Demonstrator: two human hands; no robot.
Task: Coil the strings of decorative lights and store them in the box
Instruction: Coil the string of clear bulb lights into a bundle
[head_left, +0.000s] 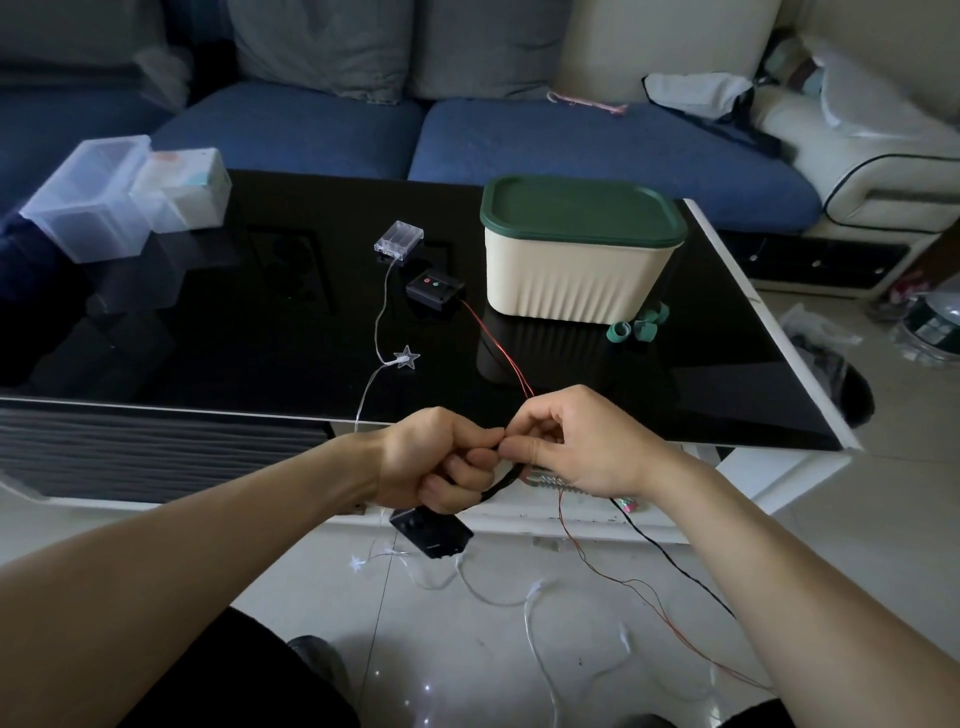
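My left hand (441, 457) grips a black cord (501, 486) whose black battery pack (431, 532) hangs below it. My right hand (571, 441) pinches the same cord beside the left thumb and holds a small coiled bundle of lights (545, 480) under its palm. A red wire (498, 348) runs from my right hand up to a black controller (434, 291) on the table. A clear battery case (399, 238) feeds a clear string with a star light (406, 357). The cream box with a green lid (579, 249) stands shut on the table.
The black glass table (208, 338) has clear plastic containers (104, 197) at its far left and green rings (636, 327) by the box. Loose clear, red and black strings (597, 582) trail over the tiled floor. A blue sofa sits behind.
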